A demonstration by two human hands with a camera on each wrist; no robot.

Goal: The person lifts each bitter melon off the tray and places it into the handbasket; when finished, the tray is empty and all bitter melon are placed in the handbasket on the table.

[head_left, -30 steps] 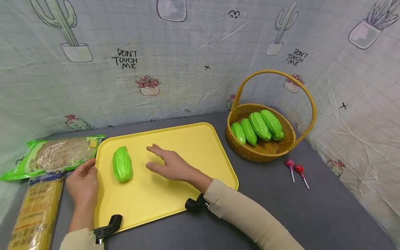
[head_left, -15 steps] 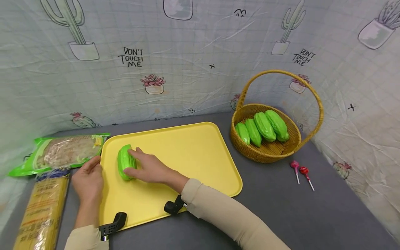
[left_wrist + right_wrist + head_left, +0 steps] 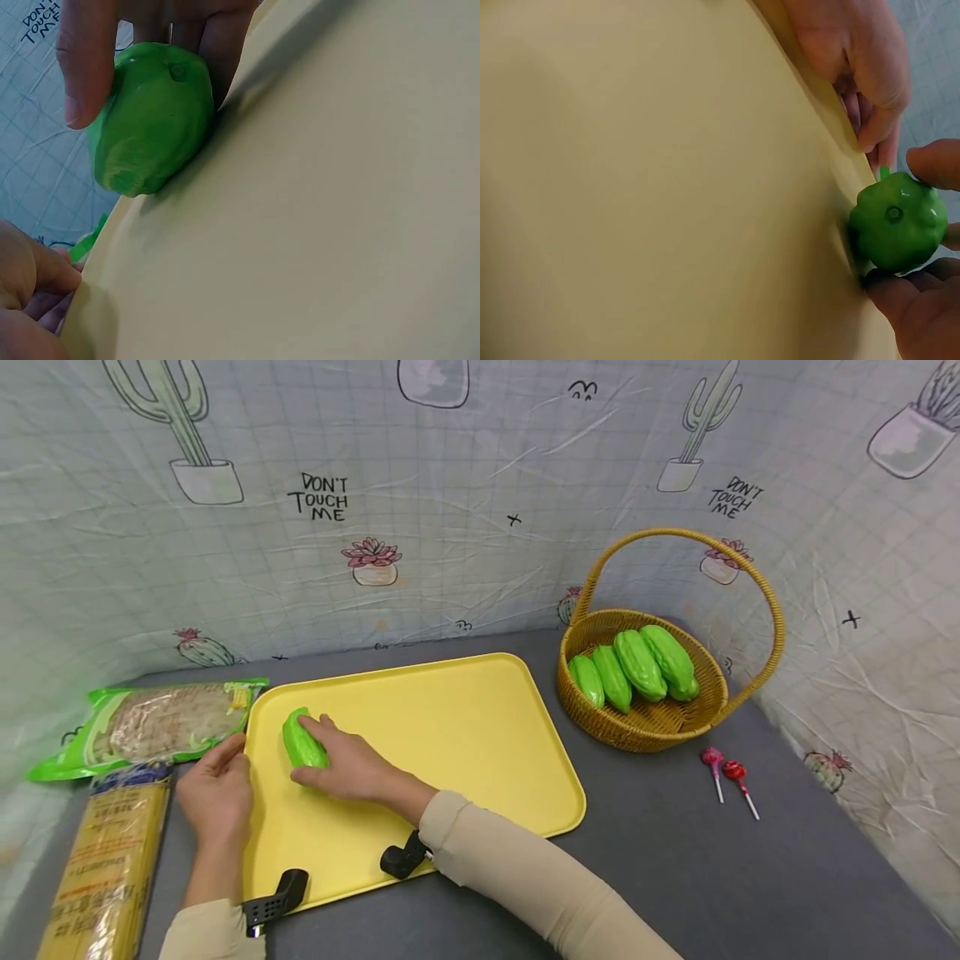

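The right hand (image 3: 347, 768) is curled over a glossy, ridged green gourd (image 3: 301, 742), thumb on one side and fingers on the other, gripping it where it lies on the left part of the yellow tray (image 3: 450, 727). In the right wrist view the gourd (image 3: 897, 220) sits pinched between thumb and fingers, close to the tray's raised left rim. The left hand (image 3: 217, 792) rests with loosely straightened fingers against that left rim, holding nothing. The tray is smooth plastic with rounded corners and carries only the one gourd. Left of it lie a green packet of noodles (image 3: 150, 724) and, nearer, a long yellow packet (image 3: 101, 860). To the far right stands a woven wicker basket (image 3: 645, 727) with a tall hoop handle, holding four more green gourds (image 3: 637, 667) side by side. Two red lollipops (image 3: 727, 777) lie on the grey tabletop just near the basket.
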